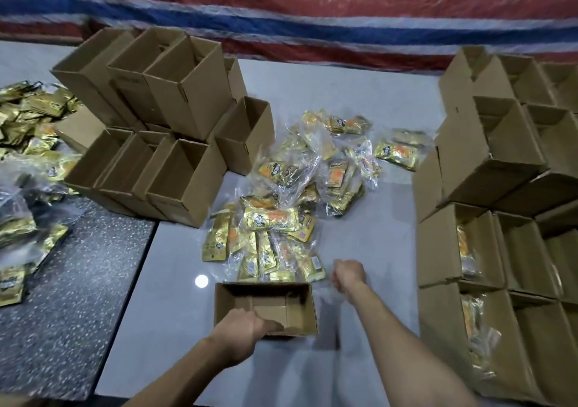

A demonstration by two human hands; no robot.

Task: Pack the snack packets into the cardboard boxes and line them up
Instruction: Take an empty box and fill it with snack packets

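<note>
An open cardboard box [300, 309] stands on the white table right in front of me, with nothing inside. My left hand [247, 328] grips its near rim. My right hand [348, 273] hovers curled just right of the box's far corner, beside the near edge of a pile of gold snack packets [272, 219] in clear wrap. Whether it pinches a wrapper is blurred. The pile spreads toward the table's middle, with more packets [397, 151] farther back.
Empty boxes [184, 93] are stacked at the back left. Rows of boxes [500, 250], some holding packets, line the right side. More gold packets [28, 119] lie on the left, over a dark speckled table [78, 281]. A striped tarp hangs behind.
</note>
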